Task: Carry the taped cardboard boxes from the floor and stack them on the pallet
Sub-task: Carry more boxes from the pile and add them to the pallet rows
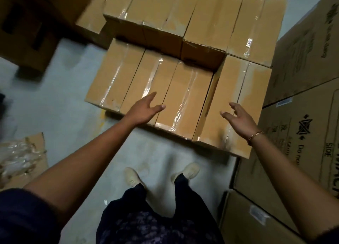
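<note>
Several taped cardboard boxes stand side by side in front of me in two tiers. The near low row has narrow boxes with clear tape down their tops. A taller box stands at the row's right end. Behind them a higher stack rises. My left hand hovers open over the near edge of the low row, fingers spread. My right hand, a bracelet on the wrist, is open above the taller box. Neither hand grips anything. The pallet itself is hidden under the boxes.
Large printed cartons stand stacked along the right, close to my arm. A flattened piece of cardboard with crumpled plastic lies on the grey floor at the left. Dark cartons sit at the back left. My feet stand just before the boxes.
</note>
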Demonstrator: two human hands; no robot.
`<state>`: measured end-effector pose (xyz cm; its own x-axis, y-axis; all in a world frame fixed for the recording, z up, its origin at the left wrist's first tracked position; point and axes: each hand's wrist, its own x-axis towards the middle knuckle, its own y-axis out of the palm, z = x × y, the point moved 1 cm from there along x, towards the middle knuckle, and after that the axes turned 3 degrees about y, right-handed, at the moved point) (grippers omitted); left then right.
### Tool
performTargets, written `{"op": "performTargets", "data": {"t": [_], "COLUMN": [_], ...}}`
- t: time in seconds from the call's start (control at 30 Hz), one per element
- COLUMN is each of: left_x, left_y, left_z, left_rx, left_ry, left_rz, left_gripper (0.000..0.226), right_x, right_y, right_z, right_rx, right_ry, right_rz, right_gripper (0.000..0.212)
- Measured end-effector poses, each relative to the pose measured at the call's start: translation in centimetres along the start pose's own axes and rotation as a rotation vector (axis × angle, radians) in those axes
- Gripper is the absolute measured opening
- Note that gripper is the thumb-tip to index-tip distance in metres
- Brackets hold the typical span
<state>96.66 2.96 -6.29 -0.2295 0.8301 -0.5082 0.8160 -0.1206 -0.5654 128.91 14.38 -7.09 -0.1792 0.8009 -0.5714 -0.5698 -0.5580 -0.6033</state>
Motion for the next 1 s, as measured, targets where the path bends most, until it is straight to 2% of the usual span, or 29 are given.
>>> {"op": "performTargets", "data": {"t": [0.23,0.37,0.57,0.77,1.0], "left_x": [-8.7,-13.7,-19.1,-18.7,-11.7], "left_y": [-12.8,-21.1,-32.2,-40.9,-51.3], "left_z": [9.0,15.1,23.0,28.5,32.9], "left_rx": [-0.074,-0.012,-0.023,-0.073,-0.082], "left_ry": [-0.013,0.002,-0.061,-0.074,-0.096], "left_rz": [-0.166,-0.26,-0.43,-0.531,-0.563], "left_gripper": [0.076,0.075,0.075,0.073,0.073], "right_x": [-5.0,-7.8,-10.3,-8.1,-0.6], "right_y": [8.2,14.4,23.2,29.3,35.2], "right_z": [13.6,21.8,33.8,44.9,56.5], "right_rx": [-0.141,-0.163,-0.226,-0.274,-0.283], "right_ry": [-0.16,-0.243,-0.381,-0.492,-0.557], "right_rz": [-0.006,-0.011,0.066,0.119,0.142], "right_gripper": [0.07,0.07,0.071,0.072,0.072]}}
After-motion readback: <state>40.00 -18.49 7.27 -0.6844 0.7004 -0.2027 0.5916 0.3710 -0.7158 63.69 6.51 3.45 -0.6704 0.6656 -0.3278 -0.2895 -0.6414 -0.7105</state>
